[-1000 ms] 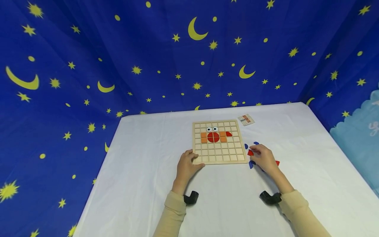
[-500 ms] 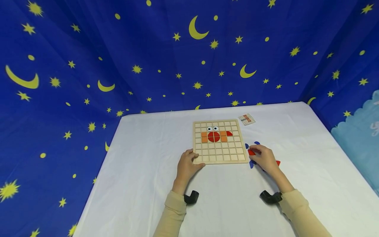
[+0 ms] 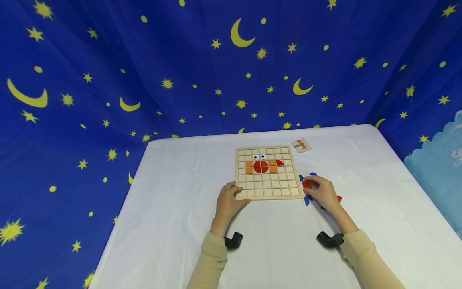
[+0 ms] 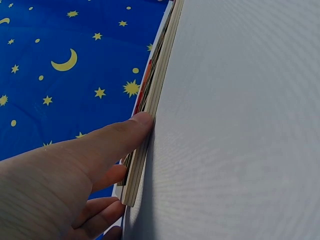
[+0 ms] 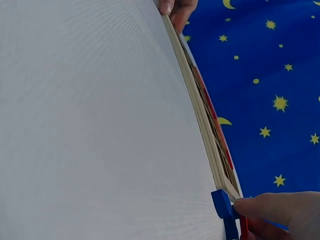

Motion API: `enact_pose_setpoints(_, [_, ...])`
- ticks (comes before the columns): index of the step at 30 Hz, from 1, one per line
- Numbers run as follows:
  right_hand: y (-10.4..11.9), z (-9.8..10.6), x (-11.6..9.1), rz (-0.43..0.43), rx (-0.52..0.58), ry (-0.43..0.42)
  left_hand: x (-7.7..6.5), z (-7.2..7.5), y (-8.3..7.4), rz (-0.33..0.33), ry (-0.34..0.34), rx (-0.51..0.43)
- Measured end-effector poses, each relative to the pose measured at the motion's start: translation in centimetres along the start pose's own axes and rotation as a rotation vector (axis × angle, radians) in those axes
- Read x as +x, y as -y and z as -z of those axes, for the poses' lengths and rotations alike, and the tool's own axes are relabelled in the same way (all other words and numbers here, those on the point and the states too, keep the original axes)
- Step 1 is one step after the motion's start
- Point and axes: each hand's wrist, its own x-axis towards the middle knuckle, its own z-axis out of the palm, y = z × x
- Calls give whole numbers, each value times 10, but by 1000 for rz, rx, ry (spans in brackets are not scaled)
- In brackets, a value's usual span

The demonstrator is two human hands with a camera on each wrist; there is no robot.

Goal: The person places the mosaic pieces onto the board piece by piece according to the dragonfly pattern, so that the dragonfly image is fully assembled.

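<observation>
A square wooden grid board (image 3: 268, 185) lies on the white table. Set in it are two eye tiles (image 3: 260, 157), a red circle made of quarter pieces (image 3: 260, 166), orange tiles (image 3: 273, 166) and a red quarter-circle (image 3: 280, 163). My left hand (image 3: 227, 202) holds the board's near left corner, its thumb (image 4: 135, 122) against the front edge. Just right of the board, my right hand (image 3: 322, 193) pinches a red rounded piece (image 3: 306, 185) between thumb and fingers. Blue pieces (image 5: 220, 202) lie close by that hand, which partly covers them.
A small pattern card (image 3: 301, 145) lies beyond the board's far right corner. Another red piece (image 3: 339, 198) shows beside the right wrist. Blue half-round pieces (image 3: 313, 174) lie around the right fingertips. A blue star-patterned curtain (image 3: 202, 72) hangs behind the table (image 3: 173, 224).
The red piece at my right fingertips has turned, so its rounded side now shows where a corner showed before. The left hand and the board have stayed in place.
</observation>
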Motion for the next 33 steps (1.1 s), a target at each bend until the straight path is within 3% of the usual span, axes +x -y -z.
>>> enact_pose_setpoints(9, [9,1,12,24,51,-64,1,1,1,-5,-1,0])
enact_pose_setpoints(28, [33,-4,44,-31,85,33,0,2,1,-16,8,10])
enact_pose_setpoints(33, [36,-8,52,-1,97,34,0,1,1,-11,5,10])
